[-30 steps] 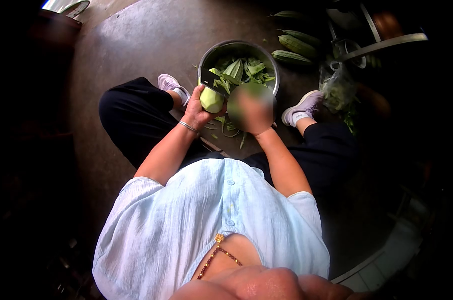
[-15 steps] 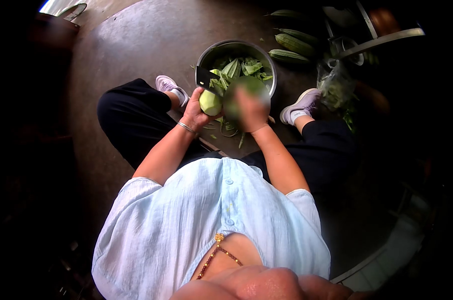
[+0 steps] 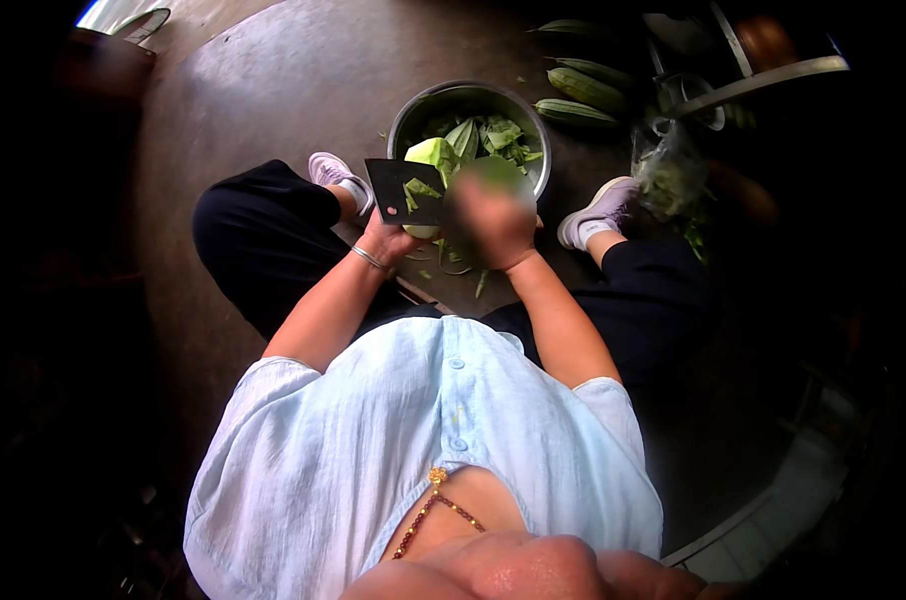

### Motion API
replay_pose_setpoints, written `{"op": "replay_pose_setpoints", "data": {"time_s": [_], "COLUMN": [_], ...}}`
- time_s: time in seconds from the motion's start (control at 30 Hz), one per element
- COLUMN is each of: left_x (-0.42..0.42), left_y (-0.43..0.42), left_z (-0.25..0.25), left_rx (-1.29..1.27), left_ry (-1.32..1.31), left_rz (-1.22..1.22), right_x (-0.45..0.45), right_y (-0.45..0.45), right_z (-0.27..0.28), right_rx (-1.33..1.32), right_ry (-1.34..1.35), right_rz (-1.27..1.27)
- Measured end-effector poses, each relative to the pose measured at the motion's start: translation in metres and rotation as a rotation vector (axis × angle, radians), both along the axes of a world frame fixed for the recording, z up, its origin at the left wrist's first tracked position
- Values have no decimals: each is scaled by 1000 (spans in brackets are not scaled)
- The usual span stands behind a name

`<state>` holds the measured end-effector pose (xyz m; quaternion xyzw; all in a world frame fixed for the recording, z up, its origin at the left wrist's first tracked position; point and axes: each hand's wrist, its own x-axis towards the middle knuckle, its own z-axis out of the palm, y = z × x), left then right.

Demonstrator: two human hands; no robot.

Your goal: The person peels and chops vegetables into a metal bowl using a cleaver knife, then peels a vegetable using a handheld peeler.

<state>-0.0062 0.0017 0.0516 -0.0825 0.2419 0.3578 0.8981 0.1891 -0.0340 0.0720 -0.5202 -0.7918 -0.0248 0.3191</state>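
A dark, broad-bladed cleaver (image 3: 388,188) reaches left from my right hand (image 3: 505,222), which is closed on its handle end; a blurred patch covers part of that hand. Bits of green peel (image 3: 421,190) cling to the blade. My left hand (image 3: 385,240) is closed around a pale green peeled gourd (image 3: 433,153), largely covered by the blade lying across it. Just beyond both hands stands a round metal basin (image 3: 544,130) with green peelings (image 3: 501,130) and a ridged green piece (image 3: 463,138) inside.
Several ridged gourds (image 3: 588,90) lie on the floor at the upper right. A clear plastic bag (image 3: 663,170) with greens sits beside my right shoe (image 3: 608,208). Peel scraps (image 3: 455,262) are scattered on the floor between my legs. My left shoe (image 3: 335,175) is left of the basin.
The cleaver blade has moved down and towards me, from the gourd's far side to across it. Peel bits now show on the blade, and the gourd's far end now shows beyond it.
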Motion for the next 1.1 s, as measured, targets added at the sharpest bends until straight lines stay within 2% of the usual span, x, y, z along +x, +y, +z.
{"op": "replay_pose_setpoints", "data": {"time_s": [0.17, 0.3, 0.33, 0.47, 0.53, 0.57, 0.63, 0.7, 0.83, 0.97, 1.1], "left_x": [2, 9, 6, -1, -2, -3, 1, 5, 3, 1, 5], "left_y": [-2, -3, -2, 3, 3, 1, 2, 6, 8, 12, 12], "left_z": [-5, 17, 15, 7, 8, 8, 25, 35, 47, 38, 40], "left_rx": [77, 104, 140, 213, 279, 317, 501, 679, 695, 725, 801], "left_ry": [-3, 108, 124, 196, 262, 294, 325, 377, 311, 317, 383], "left_rz": [-195, -225, -238, -260, -297, -316, -335, -325, -394, -406, -404], "right_x": [16, 28, 30, 35, 36, 38, 31, 36, 43, 54, 59], "right_y": [-1, -3, -3, 1, 2, -1, -2, -1, -5, -11, -10], "right_z": [-57, -77, -89, -110, -105, -103, -35, -33, -43, -44, -42], "right_rx": [-110, -640, -684, -790, -810, -876, -999, -949, -647, -500, -262], "right_ry": [181, 438, 452, 221, 103, 164, 287, 237, 102, -94, -159], "right_rz": [-106, -122, -84, -91, -102, -200, -405, -455, -625, -607, -491]}}
